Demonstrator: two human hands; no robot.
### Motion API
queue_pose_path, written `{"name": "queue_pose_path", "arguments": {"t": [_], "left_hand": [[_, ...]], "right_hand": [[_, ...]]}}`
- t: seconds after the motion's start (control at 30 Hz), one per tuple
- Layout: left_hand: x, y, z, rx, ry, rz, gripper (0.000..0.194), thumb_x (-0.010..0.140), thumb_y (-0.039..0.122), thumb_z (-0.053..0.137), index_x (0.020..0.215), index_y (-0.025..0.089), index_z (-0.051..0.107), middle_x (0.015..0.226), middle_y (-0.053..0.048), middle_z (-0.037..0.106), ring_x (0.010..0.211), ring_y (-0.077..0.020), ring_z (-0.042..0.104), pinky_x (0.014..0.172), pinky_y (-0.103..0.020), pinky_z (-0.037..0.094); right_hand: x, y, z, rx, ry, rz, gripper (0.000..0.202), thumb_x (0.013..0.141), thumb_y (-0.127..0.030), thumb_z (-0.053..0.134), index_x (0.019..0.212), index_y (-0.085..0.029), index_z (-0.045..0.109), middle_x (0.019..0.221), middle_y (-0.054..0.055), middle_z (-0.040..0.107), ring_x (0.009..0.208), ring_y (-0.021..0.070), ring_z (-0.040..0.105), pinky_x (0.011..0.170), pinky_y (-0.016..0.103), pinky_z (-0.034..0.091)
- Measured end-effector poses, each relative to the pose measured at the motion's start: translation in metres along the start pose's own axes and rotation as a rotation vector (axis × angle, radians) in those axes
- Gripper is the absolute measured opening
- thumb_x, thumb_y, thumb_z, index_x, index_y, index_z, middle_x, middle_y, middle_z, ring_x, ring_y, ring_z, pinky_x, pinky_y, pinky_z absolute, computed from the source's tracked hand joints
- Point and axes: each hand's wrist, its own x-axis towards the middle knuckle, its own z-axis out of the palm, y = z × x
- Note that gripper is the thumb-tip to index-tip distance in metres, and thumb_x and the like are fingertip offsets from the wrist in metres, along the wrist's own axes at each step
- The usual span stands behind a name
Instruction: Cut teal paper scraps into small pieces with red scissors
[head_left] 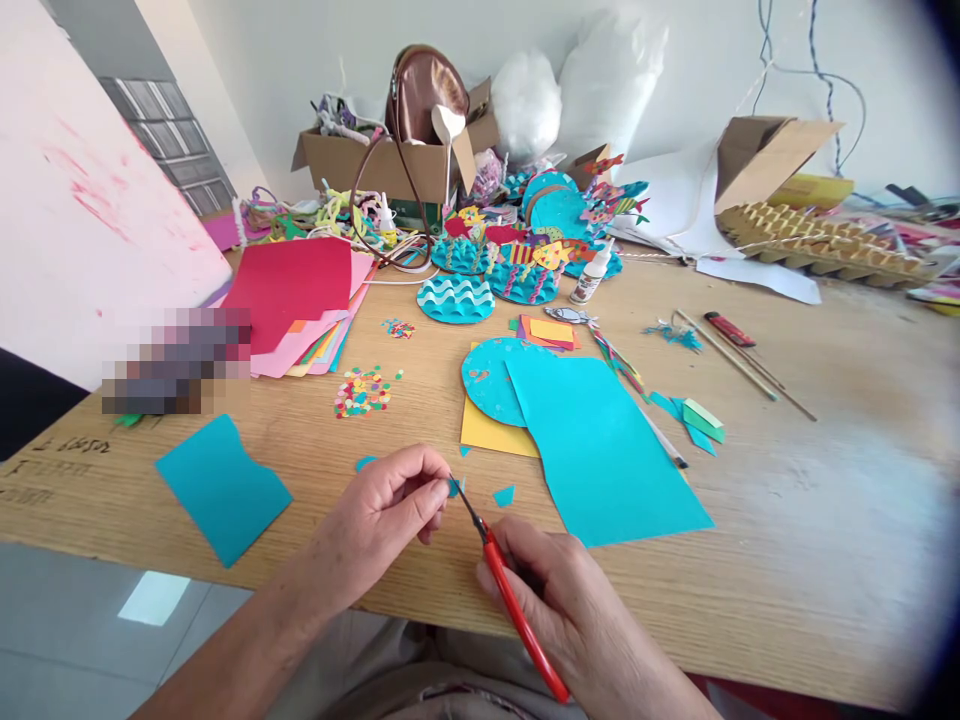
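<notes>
My left hand [401,505] is closed in a pinch on a small blue paper piece [454,487], mostly hidden by the fingers. My right hand [559,585] grips red-handled scissors [510,600], whose narrow blades meet the edge of that piece. Small blue scraps [505,496] lie on the table just beyond the hands. A large blue paper sheet [607,440] with one wavy edge lies to the right, overlapping a speckled blue disc [495,380] and a yellow sheet [491,432]. Another blue paper piece [225,490] rests at the left.
Colored paper sheets [300,290] are stacked at the back left, near confetti dots [365,391]. Finished-looking blue wave crafts [456,298] and a white glue bottle [592,273] stand further back. A red utility knife [729,329] and thin sticks [739,360] lie at the right.
</notes>
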Motion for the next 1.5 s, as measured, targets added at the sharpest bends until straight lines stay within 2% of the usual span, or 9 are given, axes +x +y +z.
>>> {"name": "queue_pose_path", "arguments": {"t": [0.27, 0.5, 0.67, 1.03, 1.33, 1.5], "left_hand": [[-0.001, -0.001, 0.0, -0.011, 0.034, 0.008, 0.016, 0.086, 0.027, 0.045, 0.073, 0.019, 0.051, 0.06, 0.005, 0.049, 0.057, -0.0096, 0.047, 0.056, -0.021, 0.041], [-0.002, -0.007, 0.009, -0.103, 0.08, -0.009, 0.015, 0.084, 0.031, 0.048, 0.078, 0.018, 0.053, 0.06, 0.004, 0.05, 0.058, -0.0104, 0.048, 0.056, -0.021, 0.042], [0.0, -0.006, 0.009, -0.073, 0.097, 0.012, 0.016, 0.082, 0.027, 0.049, 0.07, 0.018, 0.053, 0.059, 0.004, 0.049, 0.057, -0.0101, 0.047, 0.055, -0.02, 0.041], [-0.002, -0.001, 0.005, -0.029, 0.085, 0.005, 0.017, 0.083, 0.025, 0.048, 0.068, 0.019, 0.052, 0.059, 0.005, 0.049, 0.058, -0.0103, 0.047, 0.056, -0.021, 0.041], [-0.001, 0.001, 0.002, -0.023, 0.017, -0.004, 0.015, 0.083, 0.027, 0.047, 0.071, 0.019, 0.051, 0.059, 0.005, 0.048, 0.057, -0.0104, 0.046, 0.057, -0.022, 0.04], [0.0, 0.001, -0.002, 0.054, -0.023, -0.031, 0.016, 0.084, 0.027, 0.046, 0.071, 0.019, 0.051, 0.06, 0.005, 0.046, 0.058, -0.0105, 0.047, 0.058, -0.021, 0.04]], "right_hand": [[0.0, -0.001, 0.001, -0.022, -0.003, 0.02, 0.03, 0.089, -0.033, 0.037, 0.061, -0.021, 0.034, 0.055, -0.006, 0.038, 0.051, 0.0098, 0.031, 0.046, 0.023, 0.023], [0.0, 0.0, 0.001, -0.009, 0.013, 0.013, 0.029, 0.088, -0.032, 0.038, 0.061, -0.021, 0.034, 0.056, -0.005, 0.039, 0.051, 0.01, 0.032, 0.047, 0.023, 0.024], [0.0, -0.001, 0.0, -0.015, 0.016, 0.013, 0.028, 0.087, -0.031, 0.038, 0.061, -0.022, 0.033, 0.055, -0.005, 0.039, 0.051, 0.01, 0.031, 0.047, 0.023, 0.024], [-0.002, 0.001, 0.002, -0.029, -0.002, 0.016, 0.031, 0.089, -0.034, 0.037, 0.061, -0.021, 0.034, 0.057, -0.004, 0.042, 0.052, 0.0101, 0.033, 0.048, 0.023, 0.025], [-0.003, -0.002, 0.0, -0.033, -0.007, 0.025, 0.029, 0.088, -0.032, 0.038, 0.061, -0.021, 0.034, 0.056, -0.005, 0.041, 0.051, 0.01, 0.033, 0.047, 0.023, 0.025], [-0.003, -0.003, -0.001, -0.059, -0.017, 0.02, 0.032, 0.09, -0.032, 0.037, 0.061, -0.021, 0.035, 0.057, -0.005, 0.041, 0.052, 0.0097, 0.034, 0.048, 0.023, 0.025]]}}
